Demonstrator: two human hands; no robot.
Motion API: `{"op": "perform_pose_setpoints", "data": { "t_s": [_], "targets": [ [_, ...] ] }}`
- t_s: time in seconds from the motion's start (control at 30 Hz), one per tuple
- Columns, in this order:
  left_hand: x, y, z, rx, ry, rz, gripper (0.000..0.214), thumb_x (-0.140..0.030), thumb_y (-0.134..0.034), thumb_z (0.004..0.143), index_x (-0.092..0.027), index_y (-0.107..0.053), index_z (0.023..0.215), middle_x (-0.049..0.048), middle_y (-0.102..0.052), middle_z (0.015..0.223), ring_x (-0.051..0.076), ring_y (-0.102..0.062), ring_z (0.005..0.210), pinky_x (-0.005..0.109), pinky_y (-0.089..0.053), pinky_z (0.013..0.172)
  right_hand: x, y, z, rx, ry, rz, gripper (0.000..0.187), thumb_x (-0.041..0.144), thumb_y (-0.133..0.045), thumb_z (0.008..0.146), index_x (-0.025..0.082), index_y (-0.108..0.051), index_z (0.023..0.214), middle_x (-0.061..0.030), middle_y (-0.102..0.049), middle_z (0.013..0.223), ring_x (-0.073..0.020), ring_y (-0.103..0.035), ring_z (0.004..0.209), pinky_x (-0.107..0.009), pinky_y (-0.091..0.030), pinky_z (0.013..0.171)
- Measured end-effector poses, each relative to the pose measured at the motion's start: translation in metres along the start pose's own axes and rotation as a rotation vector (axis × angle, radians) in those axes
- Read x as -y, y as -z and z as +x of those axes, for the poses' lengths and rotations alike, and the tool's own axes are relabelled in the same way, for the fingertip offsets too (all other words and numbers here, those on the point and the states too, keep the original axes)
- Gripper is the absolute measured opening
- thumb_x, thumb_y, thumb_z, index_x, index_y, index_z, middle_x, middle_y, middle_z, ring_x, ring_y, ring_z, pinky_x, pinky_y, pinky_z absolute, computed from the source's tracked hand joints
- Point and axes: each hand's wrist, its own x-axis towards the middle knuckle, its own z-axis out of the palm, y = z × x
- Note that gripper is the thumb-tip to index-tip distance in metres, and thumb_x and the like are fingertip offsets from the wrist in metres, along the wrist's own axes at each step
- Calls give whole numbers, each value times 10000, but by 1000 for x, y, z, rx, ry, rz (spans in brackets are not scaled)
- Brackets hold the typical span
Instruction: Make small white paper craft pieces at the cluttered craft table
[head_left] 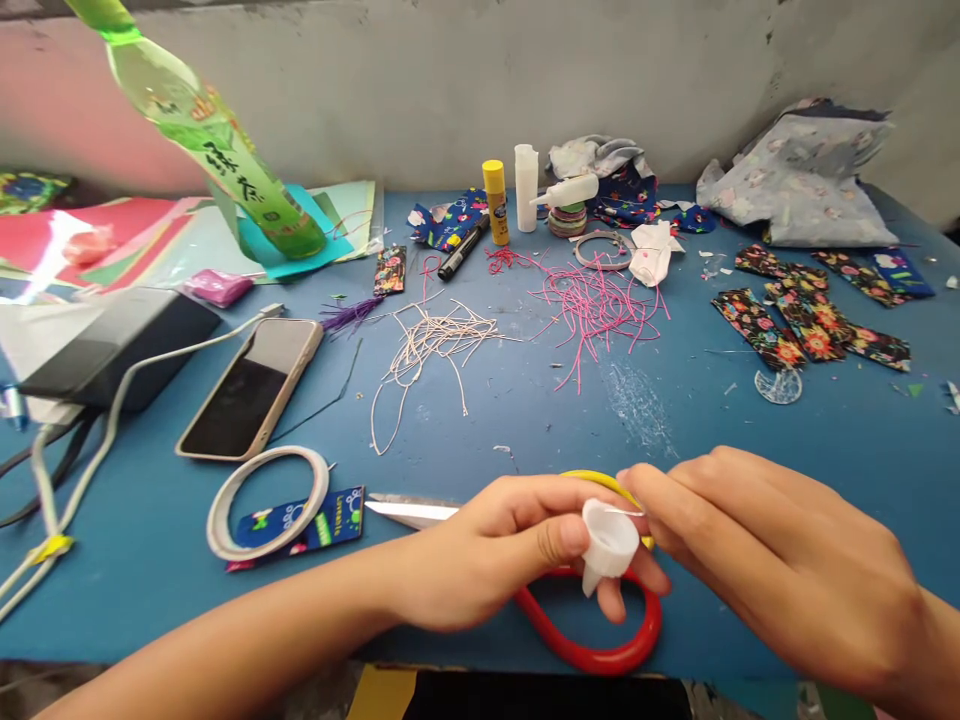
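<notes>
Between the thumb and fingers of my left hand [517, 550] is a white plastic nozzle cap [611, 542], its hollow side turned up and its spout pointing down. My right hand [787, 570] is closed in a pinch at the cap's right rim. A thin whitish sliver [626, 512] runs from its fingertips over the cap's opening; I cannot make out what it is. Under both hands lies a pair of scissors [600, 660] with red and yellow handles, blades pointing left and partly hidden by my left hand.
Beige cords [442, 340] and pink cords [596, 305] lie tangled mid-table. Behind them stand a yellow glue stick [495, 205] and a white bottle [526, 190]. A phone [251, 390], a tape roll [217, 520] and a green tea bottle [225, 150] are left; floral fabric pieces [810, 310] right.
</notes>
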Motion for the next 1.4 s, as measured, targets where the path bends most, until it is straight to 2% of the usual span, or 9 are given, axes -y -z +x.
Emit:
{"op": "perform_pose_setpoints", "data": {
  "t_s": [0.23,0.43,0.67,1.4],
  "targets": [
    [5,3,-3,6,22,-86,331,-442,-555,914,-118,-624,916,54,-581,804,103,-508,685,212,-411,706,-7,-5,0,-41,90,17,283,163,-368,976,128,-531,1204,-50,-667,799,-153,-533,638,-281,-439,621],
    [5,3,-4,-9,1,-59,352,-464,-537,918,-116,-592,902,45,-547,786,104,-492,700,205,-395,689,-11,-8,3,-44,44,110,224,177,-380,988,145,-532,1149,-29,-608,778,-132,-549,682,-229,-452,647],
    [5,5,-4,-29,-14,-51,340,-450,-527,929,-122,-614,897,38,-550,791,106,-504,710,218,-401,706,-8,-7,6,-79,38,102,183,193,-385,995,157,-545,1077,-20,-598,762,-127,-553,689,-212,-447,682],
    [2,3,-2,-41,0,-20,352,-453,-511,936,-116,-599,881,41,-550,778,106,-490,681,230,-396,696,-4,-11,8,-118,9,162,155,187,-393,996,168,-536,1051,-15,-612,728,-125,-540,665,-223,-430,642]
  ]
}}
